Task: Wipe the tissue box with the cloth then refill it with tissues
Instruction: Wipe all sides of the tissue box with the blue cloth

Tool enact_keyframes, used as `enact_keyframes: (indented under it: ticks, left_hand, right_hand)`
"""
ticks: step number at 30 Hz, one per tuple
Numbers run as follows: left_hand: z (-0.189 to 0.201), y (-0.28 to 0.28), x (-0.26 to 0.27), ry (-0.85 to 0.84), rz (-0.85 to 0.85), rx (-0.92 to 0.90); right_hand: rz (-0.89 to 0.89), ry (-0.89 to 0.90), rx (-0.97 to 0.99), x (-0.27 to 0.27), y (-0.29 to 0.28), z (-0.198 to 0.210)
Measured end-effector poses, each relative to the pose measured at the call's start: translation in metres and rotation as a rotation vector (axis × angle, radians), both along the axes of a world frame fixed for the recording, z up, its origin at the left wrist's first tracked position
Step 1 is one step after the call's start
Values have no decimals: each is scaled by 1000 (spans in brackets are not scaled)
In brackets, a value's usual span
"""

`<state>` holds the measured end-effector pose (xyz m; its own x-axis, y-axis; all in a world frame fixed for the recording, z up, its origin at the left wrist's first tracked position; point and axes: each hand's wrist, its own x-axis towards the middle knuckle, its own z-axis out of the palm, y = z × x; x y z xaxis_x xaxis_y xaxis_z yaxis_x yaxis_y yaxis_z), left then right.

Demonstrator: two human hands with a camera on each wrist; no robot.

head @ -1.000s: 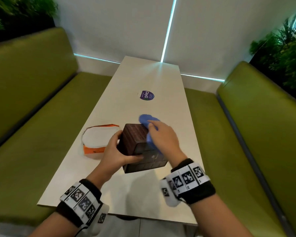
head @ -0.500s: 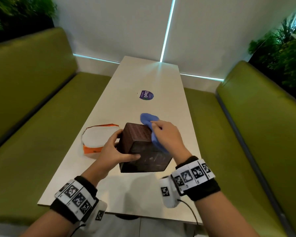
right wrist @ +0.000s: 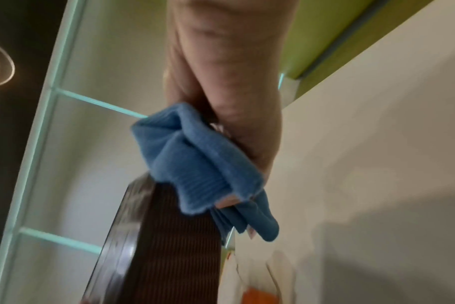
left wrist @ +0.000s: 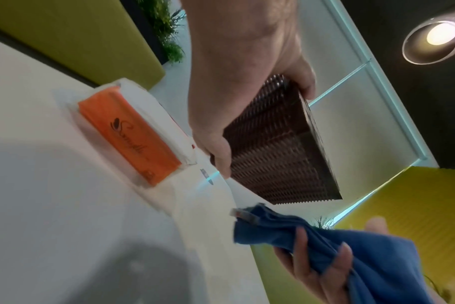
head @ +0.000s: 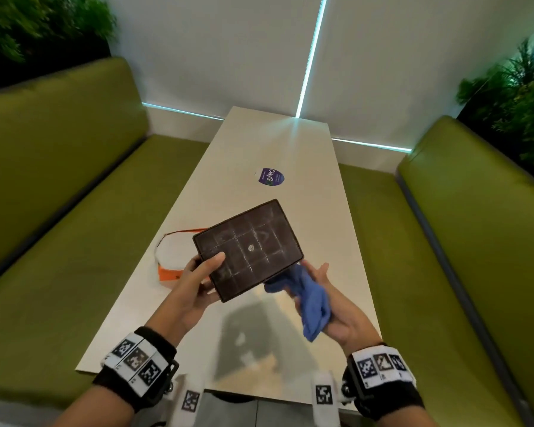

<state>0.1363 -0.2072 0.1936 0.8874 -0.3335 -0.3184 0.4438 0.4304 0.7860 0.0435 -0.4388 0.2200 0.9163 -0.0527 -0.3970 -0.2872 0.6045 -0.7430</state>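
Note:
A dark brown ribbed tissue box (head: 248,249) is lifted off the white table (head: 278,149) and tipped so its flat gridded face points at me. My left hand (head: 198,277) grips its near left corner, thumb on the face; its ribbed side (left wrist: 275,148) shows in the left wrist view. My right hand (head: 327,306) is palm up below the box's right corner and holds a bunched blue cloth (head: 309,298), which touches the box's lower edge (right wrist: 203,164). An orange and white tissue pack (head: 173,260) lies on the table behind my left hand.
A round purple sticker (head: 270,177) is on the table farther back. Green padded benches (head: 59,195) run along both sides, with plants (head: 512,97) behind them. The box's shadow falls on the table near its front edge (head: 253,343).
The box has been raised off the table and turned so its flat face points up at me. My right hand came off the box's top and dropped below its right corner with the cloth.

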Motion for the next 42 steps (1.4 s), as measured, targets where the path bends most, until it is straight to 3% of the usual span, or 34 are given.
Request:
enact_keyframes:
  ticks: [4,8,15,20,26,29,32,36,39,42]
  left_hand:
    - [3,-17,-12,16,-77,-63]
    - [10,-23,-18,12,-139,-64]
    - [6,-13,-16,-108,-290,136]
    - [25,8,7,-204,-454,200]
    - [58,-13,15,-439,-694,351]
    - [57,-20,10,-462,-546,438]
    - [45,-24,6,-458,-423,463]
    - [35,-33,1,-483,-317,520]
    - [31,-45,-3,-519,-295,552]
    - [32,-59,-9,-594,-226,526]
  right_hand:
    - [209,-107,-15,4,18,-8]
    - [227,-117,-32,10,15,-9]
    - [249,-162,-145,13,7,5]
    - [308,-184,-366,7,-19,19]
    - [562,-212,-583,7,-24,41]
    - [449,-208,-601,10,-35,39]
    - [183,-144,-511,11,-46,48]
    - [-197,-316,-640,15,-44,89]
    - [-202,-423,-908,25,-14,119]
    - [-4,-381,-1354,44,37,116]
